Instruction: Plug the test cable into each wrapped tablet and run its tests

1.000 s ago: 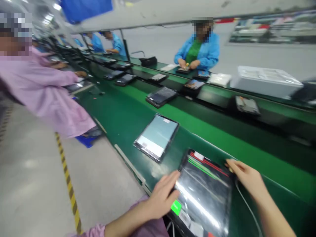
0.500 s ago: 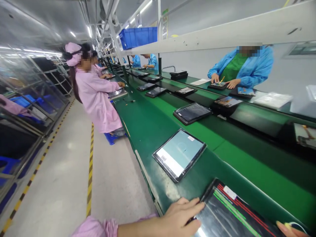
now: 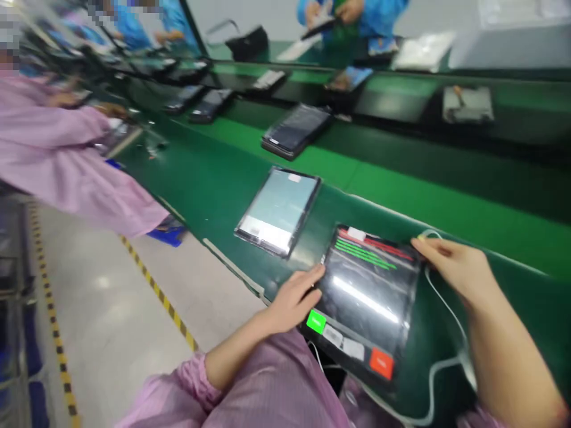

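A dark tablet [image 3: 366, 297] lies in front of me on the green bench, its screen showing red and green lines at the top and a green and a red button at the bottom. My left hand [image 3: 294, 297] grips its left edge, fingers curled over the rim. My right hand [image 3: 450, 267] pinches a small pale connector at the tablet's top right corner. From there a white cable [image 3: 435, 368] trails down the right side. A second tablet [image 3: 279, 211] with a pale screen rests flat just beyond.
More tablets [image 3: 297, 129] sit along the green conveyor belt [image 3: 401, 190]. A person in a pink coat [image 3: 66, 160] stands at the left. People in blue coats [image 3: 357, 18] work on the far side. Yellow-black floor tape [image 3: 156, 285] runs along the aisle.
The view swung up along the line and came back down. Both hands stay at the same edges of the dark tablet, which now lies fully in view.
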The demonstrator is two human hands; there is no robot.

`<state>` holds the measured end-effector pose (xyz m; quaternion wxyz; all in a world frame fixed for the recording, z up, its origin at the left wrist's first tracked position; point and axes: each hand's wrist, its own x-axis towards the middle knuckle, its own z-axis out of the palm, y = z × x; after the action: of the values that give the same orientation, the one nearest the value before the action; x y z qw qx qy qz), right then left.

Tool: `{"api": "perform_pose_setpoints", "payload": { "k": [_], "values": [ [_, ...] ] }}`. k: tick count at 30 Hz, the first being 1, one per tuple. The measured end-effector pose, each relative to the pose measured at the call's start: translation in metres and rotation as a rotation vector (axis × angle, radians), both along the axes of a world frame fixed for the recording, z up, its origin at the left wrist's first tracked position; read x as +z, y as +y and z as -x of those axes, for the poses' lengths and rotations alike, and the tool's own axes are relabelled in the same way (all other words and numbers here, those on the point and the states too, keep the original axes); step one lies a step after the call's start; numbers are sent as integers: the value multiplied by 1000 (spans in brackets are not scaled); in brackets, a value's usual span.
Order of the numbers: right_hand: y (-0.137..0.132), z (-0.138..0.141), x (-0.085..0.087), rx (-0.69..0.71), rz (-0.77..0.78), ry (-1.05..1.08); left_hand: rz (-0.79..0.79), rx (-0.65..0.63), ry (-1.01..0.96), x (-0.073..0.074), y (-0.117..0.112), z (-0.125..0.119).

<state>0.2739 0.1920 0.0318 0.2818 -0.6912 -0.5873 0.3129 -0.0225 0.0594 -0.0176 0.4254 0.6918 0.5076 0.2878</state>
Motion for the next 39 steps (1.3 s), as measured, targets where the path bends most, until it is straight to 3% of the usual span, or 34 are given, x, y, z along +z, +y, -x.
{"api": "perform_pose_setpoints", "payload": {
  "k": [3, 7, 11, 16, 19, 22, 28, 33, 36, 39],
  "values": [
    [-6, 10, 5, -94, 201, 129, 52, -77, -40, 4, 2, 11],
    [-3, 17, 4, -216, 224, 217, 192, -256, -13, 17, 9, 25],
    [0, 14, 1, -210, 270, 193, 289, -340, 53, 28, 12, 27],
    [9, 10, 9, -180, 350, 173, 221, -256, 200, 31, -8, 7],
    [12, 9, 14, -148, 365, 175, 159, -155, 279, 23, -23, -5],
    [14, 7, 15, -96, 364, 197, 103, -157, 302, 11, -30, -7],
    [13, -2, -9, -82, 296, 247, 10, -184, 285, -3, -35, 0],
    [19, -4, -38, -208, 171, 547, 2, -183, 299, -4, -38, -1],
    [31, -14, -34, -412, 42, 686, 14, -184, 290, -2, -37, -3],
    [29, -45, -10, -523, -105, 715, 34, -170, 255, -2, -36, -4]
  ]
}}
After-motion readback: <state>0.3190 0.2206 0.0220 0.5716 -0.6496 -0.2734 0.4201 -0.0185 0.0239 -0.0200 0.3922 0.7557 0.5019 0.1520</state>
